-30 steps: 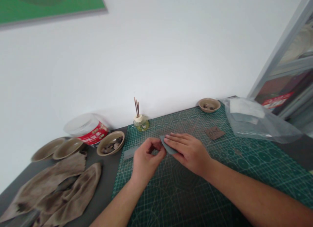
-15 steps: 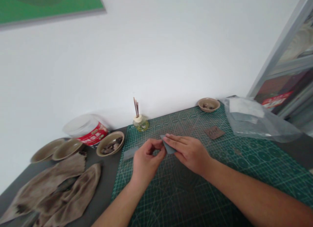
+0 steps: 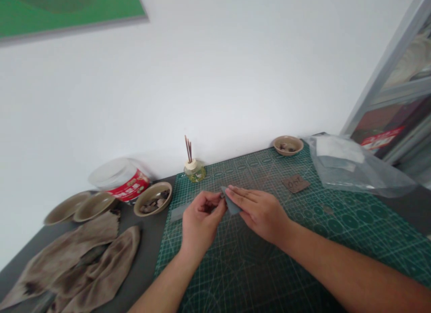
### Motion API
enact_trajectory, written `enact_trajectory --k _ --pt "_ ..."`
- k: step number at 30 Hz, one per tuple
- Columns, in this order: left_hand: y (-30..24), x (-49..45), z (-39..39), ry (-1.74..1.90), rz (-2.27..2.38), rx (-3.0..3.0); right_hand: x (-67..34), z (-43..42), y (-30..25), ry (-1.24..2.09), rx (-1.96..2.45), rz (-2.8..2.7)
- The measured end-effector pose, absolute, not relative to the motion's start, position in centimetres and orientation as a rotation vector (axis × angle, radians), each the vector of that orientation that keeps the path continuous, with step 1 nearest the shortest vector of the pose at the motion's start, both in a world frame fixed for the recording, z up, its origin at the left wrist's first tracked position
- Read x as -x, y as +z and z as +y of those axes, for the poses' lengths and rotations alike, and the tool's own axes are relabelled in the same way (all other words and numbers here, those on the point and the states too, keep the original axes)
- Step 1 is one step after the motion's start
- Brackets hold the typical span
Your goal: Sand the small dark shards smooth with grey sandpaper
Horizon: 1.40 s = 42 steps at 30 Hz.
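Observation:
My right hand (image 3: 261,212) holds a folded piece of grey sandpaper (image 3: 232,206), its fingers flat along the top. Close against its left edge, my left hand (image 3: 202,218) is closed in a pinch. A small dark thing shows at those fingertips, mostly hidden and too small to name. Both hands are above the green cutting mat (image 3: 215,268). Behind the left hand lies a flat grey strip (image 3: 177,213). A brown sandpaper piece with handwritten marks (image 3: 295,183) rests on the mat beyond the right hand.
To the left are a bowl of small stones (image 3: 153,200), two more bowls (image 3: 94,206), a red-labelled tub (image 3: 119,178) and a crumpled brown cloth (image 3: 90,263). A reed diffuser (image 3: 194,170), another bowl (image 3: 288,145) and a plastic bag (image 3: 353,169) stand toward the wall.
The left fingers have shifted slightly and curled closer together at the sandpaper's edge. The right hand keeps its hold in nearly the same place. The view has tilted very slightly.

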<state>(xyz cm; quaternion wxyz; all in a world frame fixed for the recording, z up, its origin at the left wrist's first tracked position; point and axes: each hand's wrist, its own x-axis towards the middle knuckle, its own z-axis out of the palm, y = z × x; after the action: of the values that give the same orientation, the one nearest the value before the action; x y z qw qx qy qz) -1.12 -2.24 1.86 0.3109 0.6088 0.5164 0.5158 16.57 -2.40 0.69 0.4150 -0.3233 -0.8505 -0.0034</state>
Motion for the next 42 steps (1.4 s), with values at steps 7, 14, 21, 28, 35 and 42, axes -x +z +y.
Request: enact_trajectory --k 7,14,21,28,35,42 --pt "1.8 1.1 -2.4 1.366 1.327 -1.603 -16.6 -2.5 0.6 0.053 0.783 -2.112" --pt "1.6 1.3 -2.0 1.296 1.325 -1.642 -16.1 -2.7 0.4 0.212 0.785 -2.018" --pt "1.6 1.4 -2.1 1.278 1.299 -1.683 -16.5 -2.4 0.2 0.142 0.788 -2.05" --pt "1.5 1.5 -2.1 1.295 1.279 -1.643 -16.3 -2.5 0.4 0.134 0.769 -2.077" --pt "1.7 1.5 -1.7 1.367 1.195 -1.652 -16.7 -1.4 0.0 0.422 1.188 -1.795" --pt "1.3 1.7 -1.4 1.226 1.084 -1.705 -16.3 -1.3 0.8 0.978 0.999 -1.57"
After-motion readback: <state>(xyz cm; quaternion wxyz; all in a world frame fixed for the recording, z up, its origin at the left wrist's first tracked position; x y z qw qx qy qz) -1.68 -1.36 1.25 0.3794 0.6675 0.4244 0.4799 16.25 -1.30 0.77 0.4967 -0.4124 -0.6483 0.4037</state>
